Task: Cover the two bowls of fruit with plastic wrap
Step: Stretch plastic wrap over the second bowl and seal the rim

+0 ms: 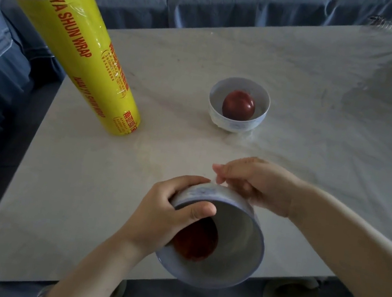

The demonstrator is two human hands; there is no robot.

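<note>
Pale marble-look bench (228, 52): at its near edge the near bowl (239, 242) is tilted, mouth toward the camera, a red fruit (195, 242) inside; the left hand (163, 209) grips its rim, and the right hand (257, 184) curls its fingers against the far outer wall. The second bowl (233, 124), holding a red plum (238, 105), stands upright mid-bench with open room around it, and a yellow plastic wrap roll (77, 51) stands on end near the left edge. A blue-covered sofa (235, 3) borders the far and left edges.

Dim, soft daylight; glare on the table (289, 68); wide-angle bending, edges blurred.
</note>
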